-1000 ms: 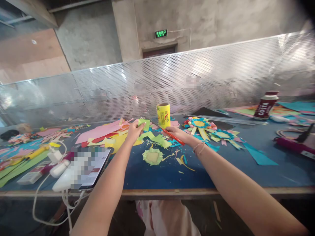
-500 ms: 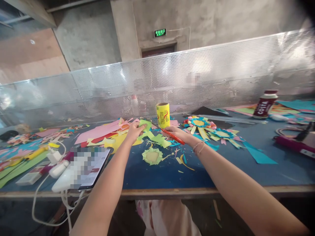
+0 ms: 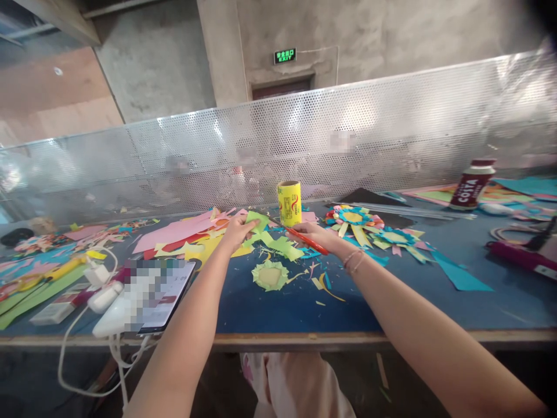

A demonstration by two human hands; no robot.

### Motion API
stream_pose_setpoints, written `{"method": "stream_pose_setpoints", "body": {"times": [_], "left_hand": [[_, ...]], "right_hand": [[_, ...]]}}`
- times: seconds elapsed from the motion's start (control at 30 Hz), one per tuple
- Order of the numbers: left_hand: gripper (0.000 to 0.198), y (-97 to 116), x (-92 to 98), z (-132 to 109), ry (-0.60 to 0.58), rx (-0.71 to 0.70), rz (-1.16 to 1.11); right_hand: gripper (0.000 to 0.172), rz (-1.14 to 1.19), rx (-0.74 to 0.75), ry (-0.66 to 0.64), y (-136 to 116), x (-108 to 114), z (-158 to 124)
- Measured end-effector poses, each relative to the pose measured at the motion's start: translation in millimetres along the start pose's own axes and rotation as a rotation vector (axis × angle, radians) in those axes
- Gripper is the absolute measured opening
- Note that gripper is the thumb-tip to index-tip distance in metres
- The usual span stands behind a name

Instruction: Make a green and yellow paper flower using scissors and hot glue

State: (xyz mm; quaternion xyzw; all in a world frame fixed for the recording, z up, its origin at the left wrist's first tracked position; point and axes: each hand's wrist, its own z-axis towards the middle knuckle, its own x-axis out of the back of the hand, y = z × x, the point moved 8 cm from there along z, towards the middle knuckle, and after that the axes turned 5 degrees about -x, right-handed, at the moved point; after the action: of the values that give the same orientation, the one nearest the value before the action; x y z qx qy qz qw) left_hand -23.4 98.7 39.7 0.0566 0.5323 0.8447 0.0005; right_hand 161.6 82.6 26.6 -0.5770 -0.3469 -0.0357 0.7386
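Note:
My left hand [image 3: 237, 232] pinches a small piece of green paper [image 3: 257, 222] above the table. In my right hand [image 3: 314, 235] are scissors with red handles [image 3: 310, 241], their blades pointing left to the green paper. Whether the blades touch the paper I cannot tell. Beneath my hands lie green paper scraps [image 3: 281, 247]. Closer to me a green paper rosette [image 3: 270, 276] with a pale centre rests flat. A yellow tube [image 3: 289, 203] stands upright just behind the scissors.
Finished-looking paper flowers [image 3: 354, 216] lie on the right, near a blue paper strip [image 3: 461, 270]. A dark red bottle [image 3: 472, 186] stands at the far right. On the left are a phone [image 3: 174, 296], white cables [image 3: 65, 354] and pink paper [image 3: 174, 231]. Behind the table [image 3: 304, 316] rises a perforated metal screen [image 3: 195, 157].
Almost nothing differs. The view has shifted very slightly; both hands keep the same hold on the green paper and the scissors.

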Motion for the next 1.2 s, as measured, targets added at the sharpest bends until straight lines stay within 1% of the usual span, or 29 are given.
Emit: {"method": "stream_pose_setpoints", "body": {"times": [0.2, 0.37, 0.47, 0.57, 0.73, 0.9, 1.03, 1.13, 1.2], "left_hand": [[0.031, 2, -1.2, -4, -0.006, 0.059, -0.053], [0.031, 1, -0.8, -4, -0.014, 0.068, -0.070], [0.031, 2, -0.9, -4, -0.022, 0.063, -0.070], [0.033, 3, -0.1, -4, -0.004, 0.074, -0.077], [0.035, 6, -2.8, -5, 0.002, 0.073, -0.139], [0.037, 6, -3.7, -6, 0.026, 0.091, -0.200], [0.036, 5, -2.8, -6, 0.030, 0.087, -0.209], [0.028, 5, -1.1, -4, 0.036, 0.068, -0.189], [0.027, 4, 0.3, -3, 0.051, 0.056, -0.191]], "right_hand": [[0.040, 0.009, -0.002, -0.024, -4, 0, -4], [0.041, -0.010, -0.014, -0.018, -11, 0, -9], [0.040, -0.032, 0.010, -0.029, -12, 1, -9], [0.040, -0.048, 0.049, -0.030, -13, 1, -8], [0.038, -0.016, 0.075, -0.031, -15, -1, -9], [0.038, -0.019, 0.063, -0.011, -16, -2, -10], [0.038, -0.027, 0.065, 0.001, -18, 1, -9], [0.041, -0.069, 0.080, 0.042, -18, 6, -7], [0.043, -0.074, 0.060, 0.094, -14, 11, -5]]}}
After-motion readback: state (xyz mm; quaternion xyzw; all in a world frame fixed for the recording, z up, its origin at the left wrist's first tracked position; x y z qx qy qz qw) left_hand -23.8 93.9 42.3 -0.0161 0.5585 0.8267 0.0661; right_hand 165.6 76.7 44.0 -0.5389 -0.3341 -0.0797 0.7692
